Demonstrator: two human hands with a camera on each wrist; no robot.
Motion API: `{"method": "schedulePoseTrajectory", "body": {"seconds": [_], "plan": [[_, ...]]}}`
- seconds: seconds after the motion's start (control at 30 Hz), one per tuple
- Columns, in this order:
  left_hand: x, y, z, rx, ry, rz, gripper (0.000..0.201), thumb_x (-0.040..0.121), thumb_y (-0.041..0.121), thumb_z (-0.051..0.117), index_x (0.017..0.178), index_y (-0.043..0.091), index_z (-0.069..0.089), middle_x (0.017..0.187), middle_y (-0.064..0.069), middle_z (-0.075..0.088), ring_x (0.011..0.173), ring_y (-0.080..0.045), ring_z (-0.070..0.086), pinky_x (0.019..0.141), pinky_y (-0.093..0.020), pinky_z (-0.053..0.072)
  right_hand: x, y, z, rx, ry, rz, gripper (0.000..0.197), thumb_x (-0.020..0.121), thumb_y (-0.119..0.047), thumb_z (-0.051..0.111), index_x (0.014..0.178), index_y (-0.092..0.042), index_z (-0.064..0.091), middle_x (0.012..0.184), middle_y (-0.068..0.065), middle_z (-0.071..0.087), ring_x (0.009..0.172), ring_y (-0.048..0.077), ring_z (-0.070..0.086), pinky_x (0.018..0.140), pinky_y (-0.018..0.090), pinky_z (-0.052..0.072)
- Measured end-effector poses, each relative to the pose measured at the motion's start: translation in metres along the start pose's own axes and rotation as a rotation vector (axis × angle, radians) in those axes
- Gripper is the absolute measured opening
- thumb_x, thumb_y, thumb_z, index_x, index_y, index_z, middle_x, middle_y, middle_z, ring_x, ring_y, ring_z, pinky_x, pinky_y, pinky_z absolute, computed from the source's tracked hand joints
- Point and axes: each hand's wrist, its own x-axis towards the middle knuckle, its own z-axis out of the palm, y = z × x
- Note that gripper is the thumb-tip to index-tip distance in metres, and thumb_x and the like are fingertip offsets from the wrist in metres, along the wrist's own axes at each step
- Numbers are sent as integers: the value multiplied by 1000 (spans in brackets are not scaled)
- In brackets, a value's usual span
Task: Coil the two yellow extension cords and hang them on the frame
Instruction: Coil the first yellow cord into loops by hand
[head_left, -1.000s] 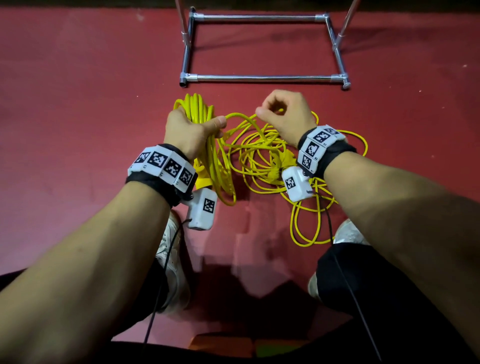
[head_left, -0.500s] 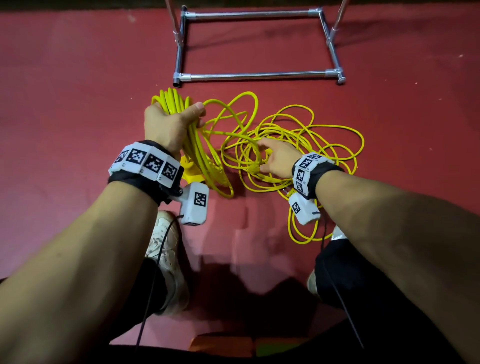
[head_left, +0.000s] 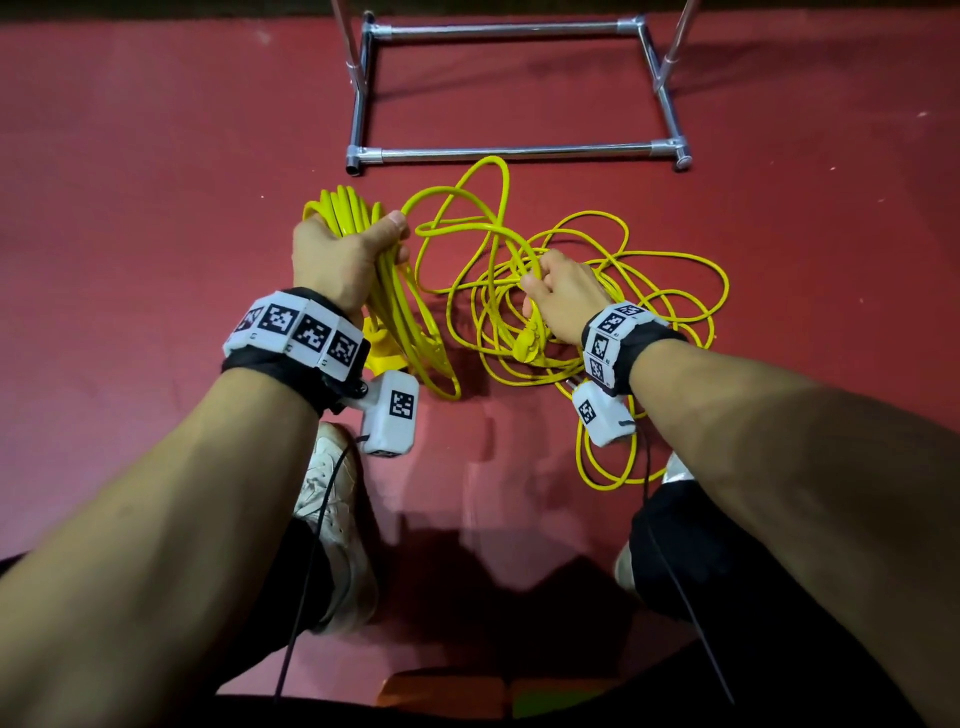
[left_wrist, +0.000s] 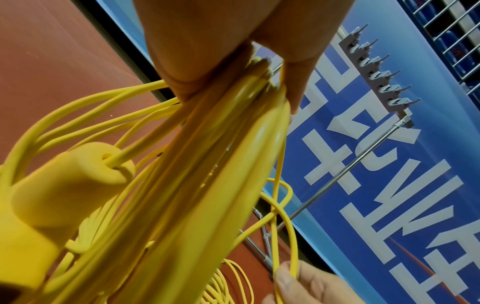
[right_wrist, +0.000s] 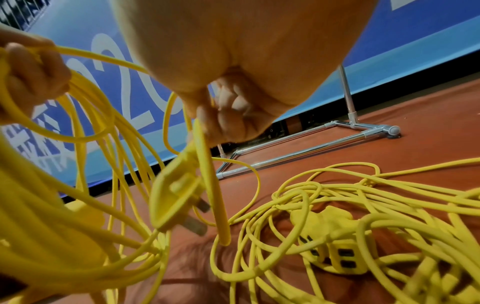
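My left hand (head_left: 347, 248) grips a coiled bundle of yellow cord (head_left: 400, 306), the loops hanging down from the fist; its socket block (left_wrist: 59, 185) dangles close to the wrist camera. My right hand (head_left: 558, 291) pinches a strand of the same cord near its yellow plug (right_wrist: 176, 197), which hangs just below the fingers. A second yellow cord (head_left: 649, 291) lies tangled on the red floor under and right of that hand, with its socket strip (right_wrist: 335, 242) in the pile. The metal frame (head_left: 514, 151) stands on the floor just beyond the cords.
A row of metal hooks (left_wrist: 376, 70) sits on the frame's upper bar, against a blue banner (left_wrist: 389, 185). My white shoes (head_left: 337, 525) and dark trousers are near the bottom, close to the loose loops. Red floor (head_left: 130, 208) spreads left and right.
My right hand dropped from near the frame down to the tangled pile and took hold of a strand near the plug. The left hand kept its grip on the coil.
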Motion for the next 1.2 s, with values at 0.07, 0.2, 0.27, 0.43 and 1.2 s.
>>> {"method": "schedulePoseTrajectory", "body": {"seconds": [0.07, 0.2, 0.27, 0.43, 1.2], "plan": [[-2, -1, 0, -7, 4, -4, 64, 72, 20, 83, 111, -22, 54, 71, -7, 74, 58, -21, 70, 57, -31, 54, 2, -4, 3, 29, 33, 5, 22, 102, -29, 43, 100, -7, 48, 76, -3, 73, 65, 18, 55, 67, 34, 45], [-3, -2, 0, -1, -13, -11, 53, 69, 24, 82, 101, -14, 62, 71, -7, 74, 58, -22, 69, 60, -33, 55, 5, -12, 9, 338, -2, 47, 26, 102, -22, 49, 123, -10, 39, 90, 14, 70, 48, 17, 59, 47, 27, 47], [-3, -3, 1, 11, -21, -9, 39, 72, 23, 81, 92, -6, 64, 71, -8, 73, 58, -22, 68, 60, -34, 55, 4, -16, 10, 502, -47, 63, 31, 102, -14, 51, 129, -7, 38, 91, 18, 69, 47, 18, 62, 46, 29, 51], [-1, -8, 1, 10, -23, -12, 26, 79, 14, 80, 88, -2, 61, 65, -5, 71, 55, -21, 67, 57, -32, 53, -1, -15, 12, 774, -135, 82, 19, 92, 9, 61, 104, -3, 54, 79, 14, 60, 57, 22, 56, 52, 26, 51], [-7, -13, 1, 63, -62, -83, 82, 60, 31, 86, 115, -21, 54, 77, -11, 75, 61, -26, 69, 63, -38, 54, -9, 8, 4, -123, -49, -11, 18, 94, -19, 62, 108, -17, 73, 92, 4, 69, 99, 29, 63, 84, 35, 51]]}}
